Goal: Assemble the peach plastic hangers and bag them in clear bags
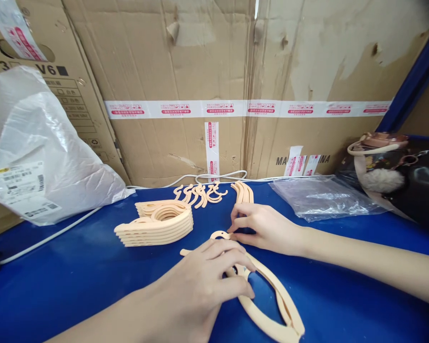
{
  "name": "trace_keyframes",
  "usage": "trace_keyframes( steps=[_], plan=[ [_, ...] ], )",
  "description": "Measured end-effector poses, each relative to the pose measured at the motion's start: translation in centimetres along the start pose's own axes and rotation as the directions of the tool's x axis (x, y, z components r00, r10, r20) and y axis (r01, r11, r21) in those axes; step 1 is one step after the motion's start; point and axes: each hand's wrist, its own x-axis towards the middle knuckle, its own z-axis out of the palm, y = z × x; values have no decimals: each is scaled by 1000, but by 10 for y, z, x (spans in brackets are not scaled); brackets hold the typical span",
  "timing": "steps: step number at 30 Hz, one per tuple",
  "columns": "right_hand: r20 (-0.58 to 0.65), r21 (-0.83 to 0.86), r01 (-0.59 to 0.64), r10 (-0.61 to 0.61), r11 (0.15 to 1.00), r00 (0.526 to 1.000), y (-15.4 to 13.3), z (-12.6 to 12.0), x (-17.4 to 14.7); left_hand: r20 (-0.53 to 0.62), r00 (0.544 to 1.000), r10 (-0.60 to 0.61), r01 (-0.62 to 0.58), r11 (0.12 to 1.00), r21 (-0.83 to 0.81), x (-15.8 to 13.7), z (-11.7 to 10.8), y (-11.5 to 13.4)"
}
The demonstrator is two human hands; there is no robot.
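My left hand point(210, 271) is closed over the middle of a peach-coloured plastic hanger point(284, 297), its fingers covering part of the frame. The hanger's curved loop lies on the blue table toward the lower right. Just beyond, my right hand point(264, 228) pinches a small peach hook point(219, 235) between thumb and fingers, at the hanger's top. Whether the hook is joined to the hanger I cannot tell. Left of the hands sits a neat stack of several matching hanger pieces point(157, 226). Behind them lie several loose hooks point(196, 194) and a few curved strips point(243, 191), partly hidden by my right hand.
A white plastic parcel point(39, 143) leans at the left. Large cardboard boxes point(186, 62) wall off the back. A white cable point(57, 233) runs along the table point(93, 286). Clear plastic bag point(325, 195), dark bag point(422, 186) and a strapped bottle point(382, 147) stand right.
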Motion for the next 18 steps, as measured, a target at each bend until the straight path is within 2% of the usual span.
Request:
trace_keyframes(
  steps=[4,7,10,12,13,15,18],
  plan=[
    [-105,99,-106,116,989,988,3,-8,-1,-208,976,-57,88,986,142,1,6,-1],
    [-225,327,-178,260,928,939,7,-23,-8,-312,929,-199,275,936,222,2,10,6],
    [-342,577,-157,412,802,844,11,-34,-15,-218,876,-430,470,862,191,5,12,16],
    [-345,673,-149,485,724,804,11,-36,-19,-127,824,-552,567,809,156,7,11,20],
    [-315,690,-163,495,705,810,10,-34,-21,-104,799,-593,602,786,140,8,10,21],
    [-208,642,-215,437,736,875,7,-29,-24,-86,774,-627,633,766,112,10,8,20],
    [-28,395,-227,259,890,966,-2,-20,-28,-96,784,-613,620,773,130,13,2,14]
  ],
)
